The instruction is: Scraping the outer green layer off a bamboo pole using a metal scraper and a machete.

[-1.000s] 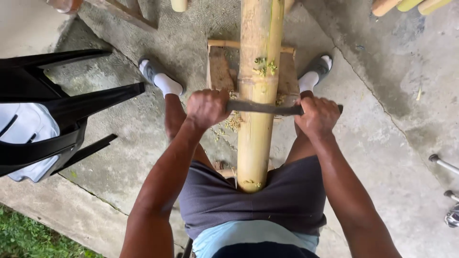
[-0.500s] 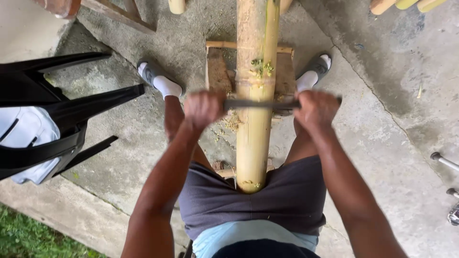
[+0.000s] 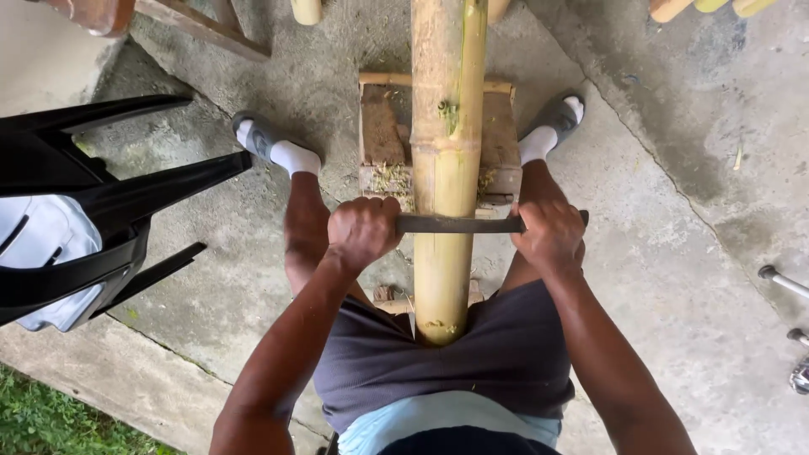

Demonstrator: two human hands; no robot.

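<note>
While your left hand (image 3: 364, 232) and right hand (image 3: 552, 236) clench the dark two-handled metal blade (image 3: 459, 224) across the thick yellow bamboo pole (image 3: 447, 160), stained grey concrete floor (image 3: 674, 211) spreads beneath them.

Bare arms, no sleeves. Dark grey shorts (image 3: 447, 371), light blue shirt hem (image 3: 438, 421). White socks (image 3: 295, 157), grey slip-on shoes (image 3: 253, 135).

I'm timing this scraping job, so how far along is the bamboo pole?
Some scraping looks done: shavings lie on the wooden block under the bamboo pole. In hand: the left hand and right hand grip the two ends of a dark blade laid across the pole. Left: a green streak near the top and a rough node stub show skin not yet scraped; how much remains beyond the frame cannot be told.
</note>
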